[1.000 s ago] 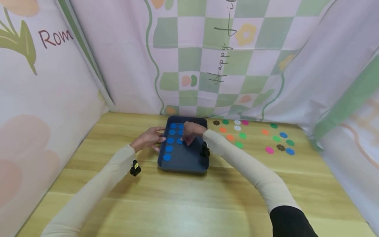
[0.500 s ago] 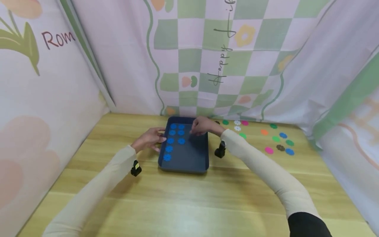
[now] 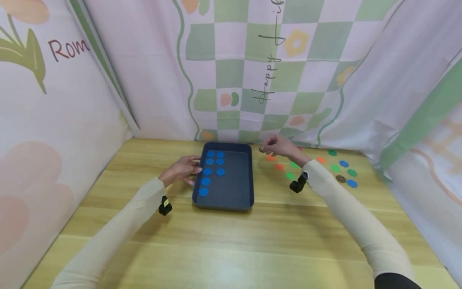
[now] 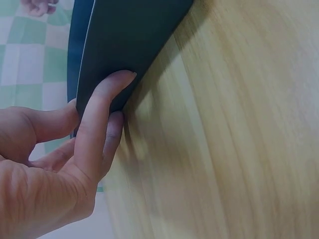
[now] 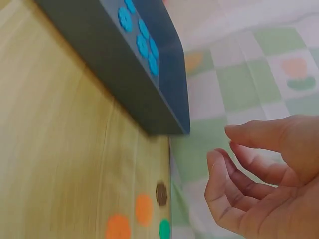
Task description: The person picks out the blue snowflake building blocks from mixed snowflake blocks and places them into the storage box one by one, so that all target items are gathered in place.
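A dark blue tray (image 3: 225,198) sits on the wooden table (image 3: 231,241), near its far edge. Inside lie 8 blue flower-shaped discs (image 3: 213,170) in 2 columns along the tray's left side: 5 in the left column, 3 in the right.

The left hand (image 3: 180,170) rests against the tray's left wall; the left wrist view shows its fingers (image 4: 97,129) lying straight along the outside of that wall, pressing it, not curled round anything.

The right hand (image 3: 279,146) hovers above the table just right of the tray's far right corner, over the nearest loose discs. Its fingers (image 5: 234,184) are loosely curled with a gap between them and the thumb, and they hold nothing.

Loose discs are scattered on the table to the right of the tray. At least 11 can be counted: 3 orange (image 3: 278,166), 4 green (image 3: 290,175), 2 blue (image 3: 352,183) and 2 brown (image 3: 341,179); the hand hides others.

Printed cloth encloses the table on 3 sides. The back cloth (image 3: 252,72) has a green and white checker pattern with flowers and handwriting that reads "Happy"; what follows is cut off. The left cloth (image 3: 54,100) shows "Rom", cut off by a fold.
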`<control>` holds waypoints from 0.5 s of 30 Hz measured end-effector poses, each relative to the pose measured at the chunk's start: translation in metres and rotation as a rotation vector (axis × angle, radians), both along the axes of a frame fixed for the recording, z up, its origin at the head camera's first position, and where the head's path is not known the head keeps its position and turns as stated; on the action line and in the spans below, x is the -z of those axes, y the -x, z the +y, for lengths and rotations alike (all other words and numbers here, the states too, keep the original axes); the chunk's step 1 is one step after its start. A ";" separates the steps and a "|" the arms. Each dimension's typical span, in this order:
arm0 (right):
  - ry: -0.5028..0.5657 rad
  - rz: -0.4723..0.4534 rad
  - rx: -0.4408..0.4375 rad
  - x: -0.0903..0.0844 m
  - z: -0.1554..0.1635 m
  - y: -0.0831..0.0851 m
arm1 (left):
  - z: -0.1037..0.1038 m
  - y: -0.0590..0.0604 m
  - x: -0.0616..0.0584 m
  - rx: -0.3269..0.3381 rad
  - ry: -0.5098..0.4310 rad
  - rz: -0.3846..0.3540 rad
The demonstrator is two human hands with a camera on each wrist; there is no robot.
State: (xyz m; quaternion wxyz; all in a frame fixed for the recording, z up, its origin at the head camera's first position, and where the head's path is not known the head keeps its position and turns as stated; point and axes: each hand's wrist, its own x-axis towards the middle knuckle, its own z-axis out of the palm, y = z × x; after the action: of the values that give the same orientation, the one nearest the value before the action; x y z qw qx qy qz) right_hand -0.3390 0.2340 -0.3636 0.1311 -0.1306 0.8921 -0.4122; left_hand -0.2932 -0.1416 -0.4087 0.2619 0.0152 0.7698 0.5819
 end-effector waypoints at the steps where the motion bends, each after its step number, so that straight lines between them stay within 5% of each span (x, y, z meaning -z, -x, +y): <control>1: 0.000 -0.006 0.015 0.000 0.006 -0.001 | 0.000 0.000 0.000 -0.001 -0.002 -0.002; 6: -0.003 0.001 0.073 -0.002 0.038 -0.003 | -0.001 0.001 0.000 0.002 0.008 0.006; 15: -0.089 0.211 0.115 0.015 0.107 -0.003 | -0.002 -0.001 -0.001 0.008 0.006 0.003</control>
State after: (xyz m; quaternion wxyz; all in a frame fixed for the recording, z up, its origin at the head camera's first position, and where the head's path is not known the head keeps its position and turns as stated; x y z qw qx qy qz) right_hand -0.3358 0.3407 -0.3782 0.0185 -0.1160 0.9244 -0.3628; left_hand -0.2921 -0.1441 -0.4080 0.2631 0.0186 0.7719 0.5784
